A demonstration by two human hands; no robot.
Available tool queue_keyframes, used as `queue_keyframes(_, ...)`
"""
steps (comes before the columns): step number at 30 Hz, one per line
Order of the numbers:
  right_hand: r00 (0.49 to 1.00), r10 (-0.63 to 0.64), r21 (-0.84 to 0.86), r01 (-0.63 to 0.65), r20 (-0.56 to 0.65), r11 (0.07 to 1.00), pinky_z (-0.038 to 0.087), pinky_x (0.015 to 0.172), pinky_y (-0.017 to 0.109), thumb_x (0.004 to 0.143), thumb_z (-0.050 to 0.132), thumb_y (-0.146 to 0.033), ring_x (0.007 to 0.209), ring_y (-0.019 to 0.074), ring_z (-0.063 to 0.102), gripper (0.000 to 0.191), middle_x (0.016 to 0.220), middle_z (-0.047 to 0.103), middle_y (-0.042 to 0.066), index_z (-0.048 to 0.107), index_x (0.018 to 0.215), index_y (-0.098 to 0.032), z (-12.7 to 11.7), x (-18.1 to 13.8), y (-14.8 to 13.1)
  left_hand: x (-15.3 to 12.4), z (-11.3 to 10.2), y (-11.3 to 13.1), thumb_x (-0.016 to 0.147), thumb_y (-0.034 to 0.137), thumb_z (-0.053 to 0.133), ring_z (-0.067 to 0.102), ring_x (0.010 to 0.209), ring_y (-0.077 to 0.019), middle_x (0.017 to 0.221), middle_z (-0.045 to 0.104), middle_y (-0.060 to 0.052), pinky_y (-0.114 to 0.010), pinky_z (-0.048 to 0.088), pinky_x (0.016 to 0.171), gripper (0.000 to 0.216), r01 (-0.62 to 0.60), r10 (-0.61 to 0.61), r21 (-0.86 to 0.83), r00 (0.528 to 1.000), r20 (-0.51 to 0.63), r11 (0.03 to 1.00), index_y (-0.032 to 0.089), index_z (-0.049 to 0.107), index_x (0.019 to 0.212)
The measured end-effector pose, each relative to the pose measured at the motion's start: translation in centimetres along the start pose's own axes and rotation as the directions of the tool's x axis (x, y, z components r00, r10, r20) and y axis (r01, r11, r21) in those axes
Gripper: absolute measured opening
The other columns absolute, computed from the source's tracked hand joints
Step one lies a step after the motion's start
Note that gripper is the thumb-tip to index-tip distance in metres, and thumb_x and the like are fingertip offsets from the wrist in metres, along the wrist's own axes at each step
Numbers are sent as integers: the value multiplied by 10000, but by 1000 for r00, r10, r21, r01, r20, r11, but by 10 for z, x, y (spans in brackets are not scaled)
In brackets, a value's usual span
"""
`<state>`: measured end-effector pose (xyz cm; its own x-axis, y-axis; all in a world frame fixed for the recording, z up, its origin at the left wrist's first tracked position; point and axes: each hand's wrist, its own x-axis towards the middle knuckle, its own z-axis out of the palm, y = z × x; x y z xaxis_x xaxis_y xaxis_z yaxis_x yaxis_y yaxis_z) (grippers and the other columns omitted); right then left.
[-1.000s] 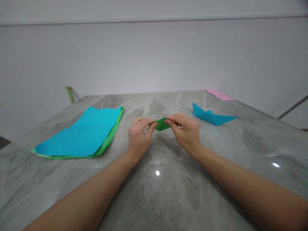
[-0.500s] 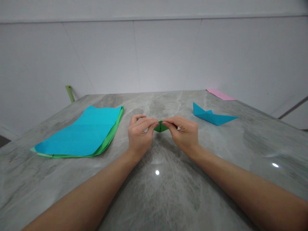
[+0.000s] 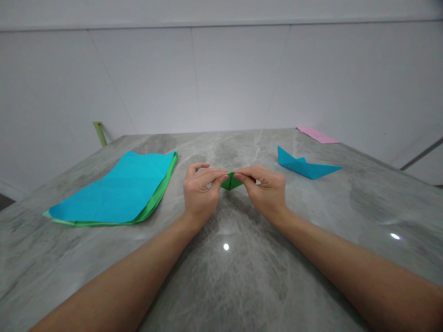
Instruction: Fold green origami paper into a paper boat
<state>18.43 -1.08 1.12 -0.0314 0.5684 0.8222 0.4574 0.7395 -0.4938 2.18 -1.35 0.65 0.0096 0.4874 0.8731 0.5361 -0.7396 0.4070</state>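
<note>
A small piece of folded green paper (image 3: 230,182) is held between my two hands, above the middle of the table. My left hand (image 3: 202,191) pinches its left side between thumb and fingers. On the other side, my right hand (image 3: 266,189) grips it in the same way. The paper's lower edges come to a point facing me, with a dark crease line down the middle. Fingers cover both of its sides. To the right of my right hand, apart from it, rests a folded blue paper boat (image 3: 304,168).
Left of my hands lies a stack of blue and green paper sheets (image 3: 117,189) with lifted edges. A pink paper (image 3: 318,135) is at the far right edge of the grey marbled table (image 3: 221,286). A light-green strip (image 3: 100,133) stands beyond the far left edge, near the white wall.
Both hands keep their pinch on the green paper. The gap between the fingertips looks very slightly wider; the other things have stayed in place.
</note>
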Motion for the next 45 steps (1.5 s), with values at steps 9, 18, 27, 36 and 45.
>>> queue_keyframes(9, 998, 55, 80, -54, -12, 995, 535, 653, 308, 827, 698, -152, 661, 163, 679, 135, 742, 764, 2, 788, 783, -243, 1, -2, 2, 2, -1, 1, 848, 124, 685, 707, 759, -181, 826, 788, 26, -456, 499, 916, 178, 2, -1, -40, 1000, 6, 999, 276, 764, 797)
queue_keyframes(18, 999, -33, 53, 33, 1, 998, 542, 680, 303, 836, 686, -128, 693, 167, 695, 166, 744, 767, -5, 788, 791, -251, 3, 0, -1, 2, -3, 0, 864, 180, 694, 658, 846, -192, 830, 777, 18, -395, 513, 868, 112, 2, -1, -10, 1000, 27, 1000, 263, 764, 837)
queue_keyframes(27, 996, -83, 16, 82, 34, 996, 543, 728, 316, 872, 670, -173, 729, 168, 698, 165, 793, 774, 0, 790, 815, -270, 5, -1, 2, -1, -1, -3, 860, 196, 711, 641, 840, -186, 818, 764, 16, -358, 520, 827, 92, -14, 15, -42, 1000, 2, 999, 267, 769, 847)
queue_keyframes(36, 998, -61, 29, 60, 34, 998, 542, 745, 325, 874, 678, -193, 743, 170, 699, 155, 813, 780, -5, 792, 822, -283, 3, -1, 0, -1, -1, -3, 852, 176, 708, 641, 831, -194, 795, 763, 22, -372, 524, 824, 134, -14, 13, -60, 1000, -23, 998, 288, 781, 843)
queue_keyframes(45, 998, -53, 64, 54, -22, 996, 528, 718, 320, 854, 698, -170, 699, 162, 681, 141, 771, 774, -10, 784, 791, -263, 4, 0, -5, -1, -1, -3, 833, 164, 717, 653, 875, -195, 793, 749, 15, -350, 529, 828, 118, 53, -60, -79, 995, -79, 995, 268, 772, 829)
